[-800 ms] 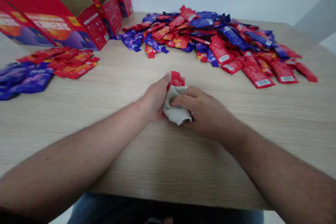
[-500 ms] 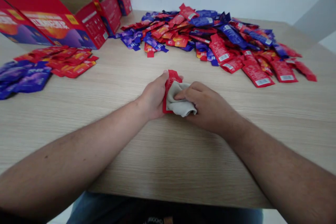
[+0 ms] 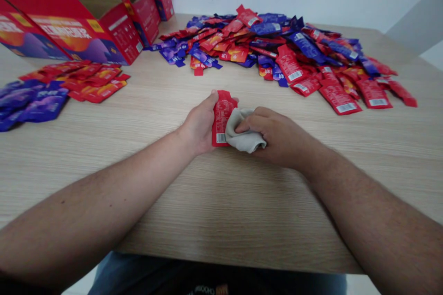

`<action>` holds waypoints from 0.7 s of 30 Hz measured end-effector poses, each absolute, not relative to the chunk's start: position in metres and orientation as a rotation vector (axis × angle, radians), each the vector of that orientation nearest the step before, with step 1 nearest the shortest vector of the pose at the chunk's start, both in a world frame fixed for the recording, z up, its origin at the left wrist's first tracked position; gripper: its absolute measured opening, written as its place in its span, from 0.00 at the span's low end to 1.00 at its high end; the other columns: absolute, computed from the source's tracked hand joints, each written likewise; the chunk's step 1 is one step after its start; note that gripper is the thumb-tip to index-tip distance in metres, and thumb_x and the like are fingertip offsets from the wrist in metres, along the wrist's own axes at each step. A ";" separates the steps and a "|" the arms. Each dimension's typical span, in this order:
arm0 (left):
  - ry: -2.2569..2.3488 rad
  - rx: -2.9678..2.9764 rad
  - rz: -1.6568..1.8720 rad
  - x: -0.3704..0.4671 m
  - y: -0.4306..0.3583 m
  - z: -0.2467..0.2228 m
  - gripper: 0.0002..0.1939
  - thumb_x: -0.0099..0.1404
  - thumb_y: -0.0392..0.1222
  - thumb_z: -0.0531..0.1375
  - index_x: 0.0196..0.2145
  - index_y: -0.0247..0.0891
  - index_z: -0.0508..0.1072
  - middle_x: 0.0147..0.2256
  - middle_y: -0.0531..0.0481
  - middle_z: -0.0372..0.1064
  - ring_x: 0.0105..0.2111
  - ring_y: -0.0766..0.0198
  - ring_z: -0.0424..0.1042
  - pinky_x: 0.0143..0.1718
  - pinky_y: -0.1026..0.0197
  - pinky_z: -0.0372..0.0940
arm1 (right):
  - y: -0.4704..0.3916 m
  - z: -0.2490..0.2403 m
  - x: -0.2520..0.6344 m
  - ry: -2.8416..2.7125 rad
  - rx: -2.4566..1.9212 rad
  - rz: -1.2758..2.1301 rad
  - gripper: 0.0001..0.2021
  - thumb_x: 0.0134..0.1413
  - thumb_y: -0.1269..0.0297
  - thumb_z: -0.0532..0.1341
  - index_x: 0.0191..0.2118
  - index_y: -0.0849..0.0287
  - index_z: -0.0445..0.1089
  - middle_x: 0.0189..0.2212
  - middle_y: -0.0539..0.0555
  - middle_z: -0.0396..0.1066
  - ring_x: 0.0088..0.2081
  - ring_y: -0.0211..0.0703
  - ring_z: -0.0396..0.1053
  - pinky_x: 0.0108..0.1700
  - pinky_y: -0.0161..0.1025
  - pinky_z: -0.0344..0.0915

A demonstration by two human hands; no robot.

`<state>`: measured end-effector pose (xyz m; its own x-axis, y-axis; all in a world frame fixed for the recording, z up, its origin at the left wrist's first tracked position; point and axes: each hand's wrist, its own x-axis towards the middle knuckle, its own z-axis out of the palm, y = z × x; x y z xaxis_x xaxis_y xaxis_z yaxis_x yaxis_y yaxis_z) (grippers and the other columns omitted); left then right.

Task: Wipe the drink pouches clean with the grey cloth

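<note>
A red packet (image 3: 221, 117) with white print and a barcode lies along my left hand (image 3: 202, 124), which grips it with the thumb at its upper left edge. My right hand (image 3: 273, 133) is closed on a crumpled pale grey cloth (image 3: 244, 136). The cloth touches the right side of the packet and covers its lower right part. Both hands are above the middle of the wooden table (image 3: 221, 207).
Behind the hands spreads a large heap of red and purple packets (image 3: 273, 41). At the left lie smaller groups of red packets (image 3: 93, 80) and purple packets (image 3: 32, 101). Open red cartons (image 3: 117, 32) stand at the back left, near a white wall.
The cloth and my right hand have shifted slightly right, off the packet's left part, so more print and the barcode show. My left hand and the packet have moved a little left.
</note>
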<state>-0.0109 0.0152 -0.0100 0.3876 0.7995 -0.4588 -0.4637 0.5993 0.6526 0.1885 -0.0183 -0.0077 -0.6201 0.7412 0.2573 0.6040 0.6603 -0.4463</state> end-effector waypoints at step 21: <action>0.816 0.431 0.914 -0.014 0.018 -0.007 0.14 0.79 0.40 0.54 0.38 0.35 0.77 0.36 0.45 0.81 0.36 0.61 0.81 0.47 0.56 0.77 | -0.018 -0.007 0.188 -2.504 -1.150 0.411 0.14 0.53 0.66 0.68 0.47 0.56 0.78 0.41 0.57 0.75 0.41 0.50 0.72 0.42 0.43 0.67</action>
<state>-0.0139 0.0175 -0.0073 0.3492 0.8303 -0.4344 -0.5254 0.5573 0.6429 0.1880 -0.0178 -0.0074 -0.6073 0.7701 0.1952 0.6671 0.6277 -0.4011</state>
